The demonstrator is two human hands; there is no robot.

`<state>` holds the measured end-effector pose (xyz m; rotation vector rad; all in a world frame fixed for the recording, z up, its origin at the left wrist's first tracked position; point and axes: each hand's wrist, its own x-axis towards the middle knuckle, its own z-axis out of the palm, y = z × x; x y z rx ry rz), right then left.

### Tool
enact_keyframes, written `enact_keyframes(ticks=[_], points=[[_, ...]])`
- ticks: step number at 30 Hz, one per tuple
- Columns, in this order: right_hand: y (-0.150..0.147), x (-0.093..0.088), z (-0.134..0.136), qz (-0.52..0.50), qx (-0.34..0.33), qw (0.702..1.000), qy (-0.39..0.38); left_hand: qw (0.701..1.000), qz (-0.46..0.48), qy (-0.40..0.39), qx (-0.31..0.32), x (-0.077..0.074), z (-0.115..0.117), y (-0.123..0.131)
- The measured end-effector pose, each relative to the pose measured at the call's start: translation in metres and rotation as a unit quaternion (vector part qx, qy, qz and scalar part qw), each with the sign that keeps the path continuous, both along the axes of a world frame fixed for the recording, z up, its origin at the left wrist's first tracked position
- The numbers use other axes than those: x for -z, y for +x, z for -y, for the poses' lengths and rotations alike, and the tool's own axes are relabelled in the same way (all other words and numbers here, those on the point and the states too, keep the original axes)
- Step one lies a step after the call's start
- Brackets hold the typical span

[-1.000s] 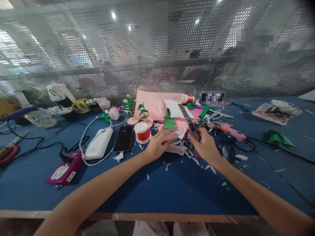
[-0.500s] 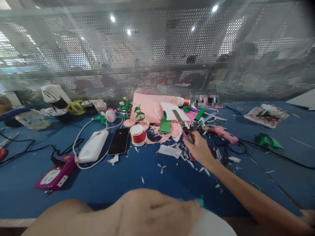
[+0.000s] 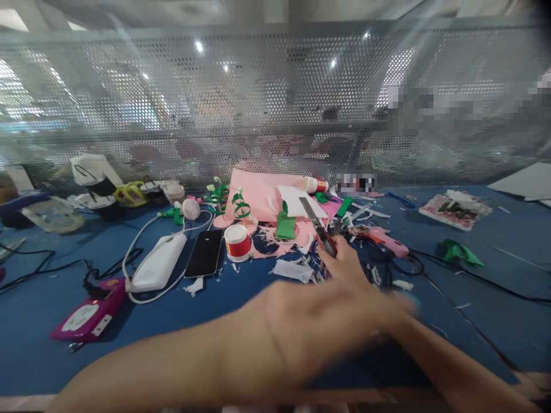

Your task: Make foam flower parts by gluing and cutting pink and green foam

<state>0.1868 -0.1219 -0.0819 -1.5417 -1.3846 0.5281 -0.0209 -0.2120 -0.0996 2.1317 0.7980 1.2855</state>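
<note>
My right hand (image 3: 342,261) is closed around a utility knife (image 3: 321,232), its long blade out and pointing away to the upper left, above paper scraps. My left hand (image 3: 327,315) reaches across to the right, in front of my right forearm, and is smeared by motion. A small teal thing (image 3: 411,301) shows at its fingertips, too blurred to name. Close to the blade lie a white paper sheet (image 3: 297,198), a green paper piece (image 3: 286,225) and a pink sheet (image 3: 253,192). A red and white paper cup (image 3: 238,243) stands left of them.
A phone (image 3: 204,254), a white power bank (image 3: 159,263) and a purple power strip (image 3: 92,310) with cables lie on the left. On the right are a pink glue gun (image 3: 390,241), its black cord and a green scrap (image 3: 458,252). A perforated metal screen (image 3: 258,86) rises behind.
My left hand has swung up and to the right from the table's front edge, the teal bit moving with it. My right hand keeps its grip on the utility knife. The view has shifted slightly.
</note>
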Motion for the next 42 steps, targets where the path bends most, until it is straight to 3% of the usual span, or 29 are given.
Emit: enact_keyframes(ticks=[2,3,5,8,10,12,17,20,23,28,42], points=[[0.000,0.001,-0.002,-0.025,-0.004,1.000,0.003,0.998,0.020,-0.049,0.016,-0.044,-0.059,0.015],[0.000,0.002,-0.002,-0.050,-0.014,0.999,-0.005,0.993,0.065,-0.097,0.002,-0.054,-0.083,0.019],[-0.003,0.003,-0.003,-0.129,-0.049,0.990,-0.022,0.957,0.213,-0.193,-0.027,-0.053,-0.118,0.022],[-0.010,0.001,0.001,-0.262,-0.131,0.956,-0.028,0.861,0.373,-0.343,-0.044,-0.023,-0.142,0.022],[-0.018,0.000,0.005,-0.302,-0.183,0.935,-0.034,0.820,0.406,-0.402,-0.034,-0.006,-0.144,0.022],[-0.025,-0.001,0.009,-0.329,-0.217,0.918,-0.043,0.800,0.415,-0.434,-0.006,0.001,-0.140,0.023],[-0.034,0.005,0.012,-0.340,-0.258,0.903,-0.045,0.764,0.340,-0.522,0.167,-0.005,-0.125,0.027],[-0.033,0.009,0.010,-0.330,-0.256,0.907,-0.052,0.745,0.323,-0.541,0.219,-0.003,-0.123,0.029],[-0.030,0.009,0.010,-0.317,-0.254,0.913,-0.046,0.748,0.326,-0.534,0.222,0.001,-0.125,0.031],[-0.022,0.002,0.013,-0.275,-0.178,0.945,0.006,0.743,0.344,-0.535,0.208,-0.002,-0.127,0.025],[-0.028,0.003,0.021,-0.262,-0.234,0.930,-0.112,0.698,0.356,-0.565,0.257,-0.008,-0.127,0.023]])
